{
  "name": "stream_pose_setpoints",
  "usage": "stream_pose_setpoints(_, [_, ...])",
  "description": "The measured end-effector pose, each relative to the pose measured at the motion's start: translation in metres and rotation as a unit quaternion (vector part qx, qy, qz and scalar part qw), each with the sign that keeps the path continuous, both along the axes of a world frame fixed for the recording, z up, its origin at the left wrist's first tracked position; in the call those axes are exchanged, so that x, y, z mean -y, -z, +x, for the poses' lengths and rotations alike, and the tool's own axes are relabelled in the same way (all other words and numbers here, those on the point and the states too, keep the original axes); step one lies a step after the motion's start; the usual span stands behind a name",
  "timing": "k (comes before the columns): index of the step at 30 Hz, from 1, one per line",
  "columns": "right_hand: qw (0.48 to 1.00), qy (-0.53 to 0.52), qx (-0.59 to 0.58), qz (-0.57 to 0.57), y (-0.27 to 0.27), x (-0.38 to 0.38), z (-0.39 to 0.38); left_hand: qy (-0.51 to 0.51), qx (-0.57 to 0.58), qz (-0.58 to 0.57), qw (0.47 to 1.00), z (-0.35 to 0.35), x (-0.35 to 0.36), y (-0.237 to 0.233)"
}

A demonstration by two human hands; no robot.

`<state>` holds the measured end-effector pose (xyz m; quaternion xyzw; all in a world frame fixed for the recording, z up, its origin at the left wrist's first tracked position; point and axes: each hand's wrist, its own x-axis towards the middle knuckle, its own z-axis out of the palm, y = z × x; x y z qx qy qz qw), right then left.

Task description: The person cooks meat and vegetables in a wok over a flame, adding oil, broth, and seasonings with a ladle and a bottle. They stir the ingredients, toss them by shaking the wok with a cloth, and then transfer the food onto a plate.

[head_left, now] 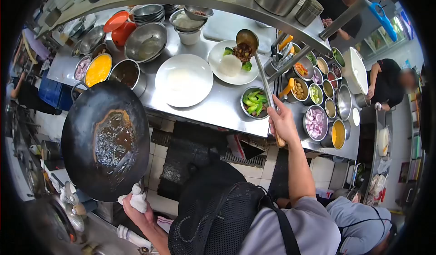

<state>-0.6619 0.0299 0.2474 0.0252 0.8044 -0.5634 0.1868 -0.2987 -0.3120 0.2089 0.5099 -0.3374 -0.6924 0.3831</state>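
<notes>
My left hand (141, 216) is closed around a folded white cloth (137, 201) at the near edge of a black wok (77, 137); the cloth hides the grip. Brown sauce coats the middle of the tilted wok. My right hand (282, 121) grips the wooden end of a long ladle (265, 78). The ladle's bowl is over a white plate (246, 78), right at some dark brown saucy food (240, 52). On that plate are a dome of white rice (230, 66) and green broccoli (246, 66). A second, larger white plate (184, 80) lies to its left.
A metal bowl of green vegetables (254, 102) stands at the counter edge. Several ingredient containers, including chopped onion (315, 122), crowd the right; a yellow-filled pot (98, 71) stands left. A metal shelf (190, 1) crosses above. Other people (393, 80) are nearby.
</notes>
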Motion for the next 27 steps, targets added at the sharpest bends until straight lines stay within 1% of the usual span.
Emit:
stream_pose_setpoints(4, [0.998, -0.011, -0.019, 0.060, -0.003, -0.007, 0.002, 0.001, -0.021, 0.013, 1.000, 0.000, 0.002, -0.003])
stream_pose_setpoints(6, [0.996, -0.018, -0.031, 0.082, -0.004, -0.007, 0.004, -0.019, -0.048, 0.048, 0.998, -0.005, 0.001, -0.012])
stream_pose_setpoints(8, [0.989, -0.027, -0.060, 0.136, -0.007, -0.004, 0.007, -0.017, -0.056, 0.045, 0.997, 0.001, 0.005, -0.008])
stream_pose_setpoints(9, [0.989, -0.028, -0.060, 0.135, -0.007, -0.004, 0.008, -0.014, -0.064, 0.042, 0.997, 0.003, 0.006, -0.006])
stream_pose_setpoints(12, [0.976, -0.029, -0.097, 0.193, -0.010, -0.001, 0.009, -0.006, -0.041, 0.037, 0.998, 0.009, 0.009, -0.004])
stream_pose_setpoints(13, [0.976, -0.029, -0.096, 0.193, -0.009, -0.001, 0.010, -0.006, -0.040, 0.037, 0.998, 0.011, 0.009, -0.002])
stream_pose_setpoints(15, [0.978, -0.016, -0.112, 0.174, -0.008, -0.001, 0.012, -0.001, -0.015, 0.002, 1.000, 0.016, 0.010, 0.001])
stream_pose_setpoints(17, [0.974, -0.017, -0.134, 0.184, -0.012, 0.000, 0.015, 0.001, -0.014, 0.008, 1.000, 0.017, 0.010, -0.001])
stream_pose_setpoints(22, [0.976, -0.018, -0.114, 0.186, -0.005, -0.001, 0.022, -0.012, -0.022, 0.021, 0.999, 0.022, 0.010, -0.004])
stream_pose_setpoints(23, [0.976, -0.019, -0.114, 0.185, 0.003, -0.002, 0.023, 0.002, -0.025, 0.022, 0.999, 0.025, 0.011, -0.003])
stream_pose_setpoints(24, [0.996, 0.008, -0.064, 0.056, 0.014, -0.005, 0.023, 0.014, -0.029, 0.022, 0.999, 0.027, 0.010, -0.002])
stream_pose_setpoints(25, [0.997, 0.033, -0.012, -0.076, 0.017, -0.004, 0.024, 0.010, -0.030, 0.020, 0.999, 0.027, 0.009, -0.002])
stream_pose_setpoints(26, [0.996, 0.028, -0.014, -0.078, 0.018, -0.004, 0.026, -0.001, -0.040, 0.030, 0.999, 0.024, 0.008, -0.003])
stream_pose_setpoints(27, [0.975, 0.062, 0.067, -0.203, 0.016, -0.004, 0.030, -0.014, -0.050, 0.039, 0.998, 0.024, 0.006, -0.003])
